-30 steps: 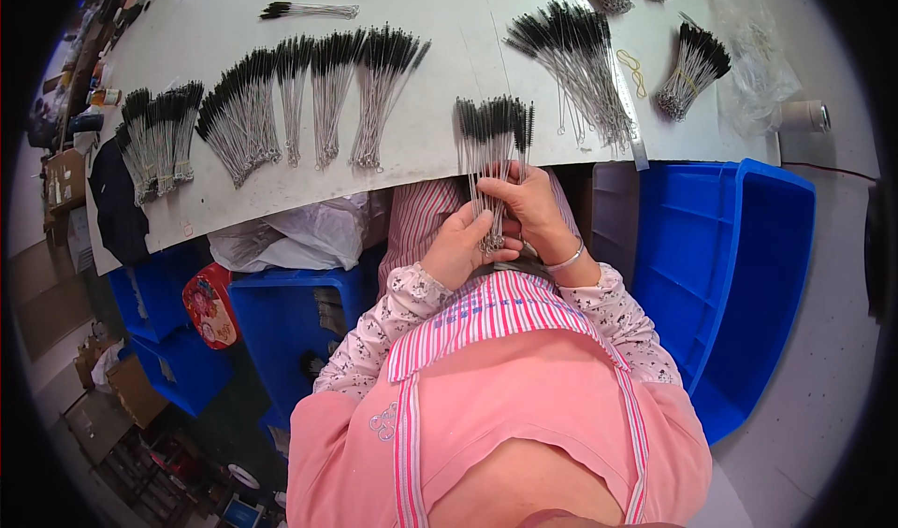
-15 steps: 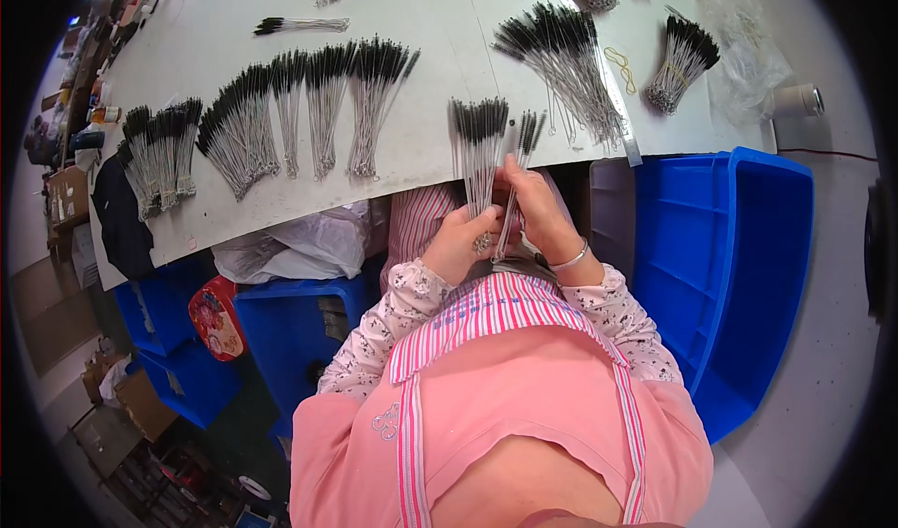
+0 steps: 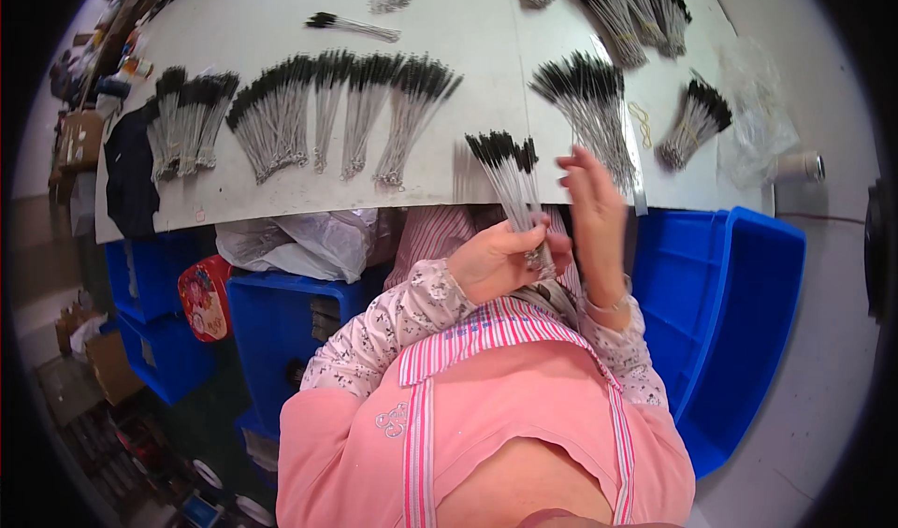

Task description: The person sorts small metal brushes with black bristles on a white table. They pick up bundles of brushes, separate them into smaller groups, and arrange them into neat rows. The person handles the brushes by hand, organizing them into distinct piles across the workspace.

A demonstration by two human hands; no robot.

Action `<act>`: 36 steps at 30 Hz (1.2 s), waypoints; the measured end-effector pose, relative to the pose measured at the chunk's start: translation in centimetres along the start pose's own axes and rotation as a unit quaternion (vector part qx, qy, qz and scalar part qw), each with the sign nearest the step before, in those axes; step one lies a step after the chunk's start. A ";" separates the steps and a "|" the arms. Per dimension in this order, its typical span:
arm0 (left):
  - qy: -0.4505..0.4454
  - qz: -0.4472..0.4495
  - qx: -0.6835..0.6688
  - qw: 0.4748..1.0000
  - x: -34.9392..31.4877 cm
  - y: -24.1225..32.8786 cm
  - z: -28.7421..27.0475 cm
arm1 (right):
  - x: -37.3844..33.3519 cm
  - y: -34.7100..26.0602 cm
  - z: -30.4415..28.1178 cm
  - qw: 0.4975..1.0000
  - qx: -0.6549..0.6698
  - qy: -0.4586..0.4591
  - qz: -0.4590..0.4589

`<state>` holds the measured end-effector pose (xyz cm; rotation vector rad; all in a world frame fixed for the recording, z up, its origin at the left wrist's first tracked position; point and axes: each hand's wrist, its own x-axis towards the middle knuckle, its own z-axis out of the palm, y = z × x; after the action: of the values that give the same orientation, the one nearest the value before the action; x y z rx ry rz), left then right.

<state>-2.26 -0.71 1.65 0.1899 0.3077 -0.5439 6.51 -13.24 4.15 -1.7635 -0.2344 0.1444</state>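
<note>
A bunch of thin wire brushes [image 3: 510, 184] with black bristle tips stands upright in my left hand [image 3: 500, 259], whose fingers wrap round the lower wire stems just off the table's front edge. My right hand [image 3: 596, 219] is raised beside the bunch, fingers stretched out and slightly blurred, with nothing visible in it. Beyond that hand lies a large fanned pile of the same brushes [image 3: 589, 98] on the white table [image 3: 486, 88]. To the left, several more brush piles [image 3: 271, 121] rest in a row.
Blue bins stand at my right [image 3: 720, 313] and left [image 3: 281, 341]. A metal ruler [image 3: 637, 168], yellow rubber bands [image 3: 641, 124], a tied brush bundle [image 3: 694, 124] and a clear plastic bag [image 3: 753, 116] lie on the table's right. A white bag [image 3: 318, 243] hangs below the front edge.
My right hand has let go of the few brushes it held and moved right, fingers extended. Those brushes now appear joined with the bunch in my left hand. The view has shifted.
</note>
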 end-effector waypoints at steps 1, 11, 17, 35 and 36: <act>0.003 0.016 -0.005 1.000 0.3 0.1 0.8 | -0.3 -2.2 -0.5 0.998 0.018 -0.019 -0.061; -0.050 0.110 -0.204 0.972 2.3 2.8 5.2 | 5.1 -8.1 4.4 0.817 -0.460 -0.220 -0.271; -0.119 0.079 -0.220 0.965 2.7 3.4 2.0 | 4.8 -7.6 4.8 0.838 -0.420 -0.252 -0.241; -0.025 -0.042 -0.098 0.994 1.3 1.5 -2.2 | 5.1 8.3 3.2 0.884 0.144 -0.277 0.347; -0.033 -0.053 -0.095 0.993 1.3 1.5 -3.0 | 4.8 7.5 3.9 0.875 0.186 -0.271 0.356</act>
<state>-1.08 0.73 -1.47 -0.0289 0.3039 -0.6218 10.86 -9.81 -3.82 -1.3122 0.0590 1.1537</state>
